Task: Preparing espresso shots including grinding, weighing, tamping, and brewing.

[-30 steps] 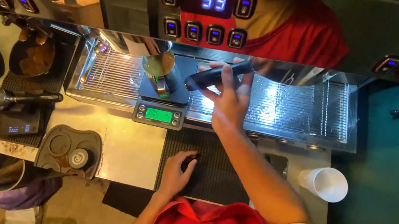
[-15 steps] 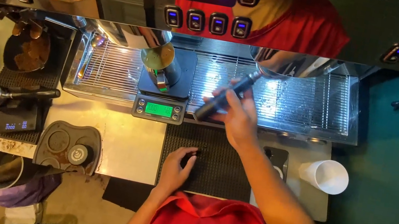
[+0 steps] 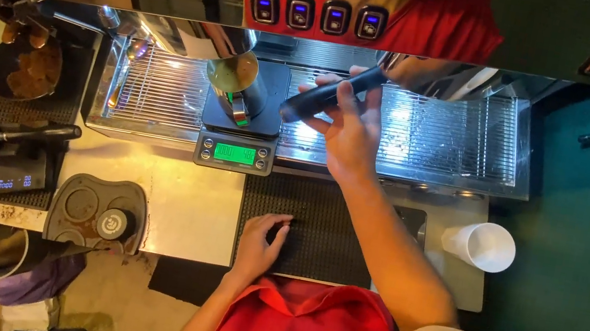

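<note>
My right hand (image 3: 351, 123) grips the black handle of a portafilter (image 3: 328, 92) over the espresso machine's metal drip tray (image 3: 445, 139), just right of a small metal pitcher (image 3: 234, 76). The pitcher stands on a black scale with a green display (image 3: 234, 152). My left hand (image 3: 262, 236) rests flat on a black rubber mat (image 3: 324, 231) at the counter's front edge, holding nothing.
A white paper cup (image 3: 480, 245) lies right of the mat. At left sit another portafilter (image 3: 1, 134) over a second small scale (image 3: 13, 180), a dark tamping station (image 3: 97, 211) and a knock box (image 3: 25, 65). The machine's lit button panel (image 3: 310, 11) runs along the top.
My right hand has swung the portafilter handle down and then back up and left, closer to the pitcher. The left hand stays on the mat.
</note>
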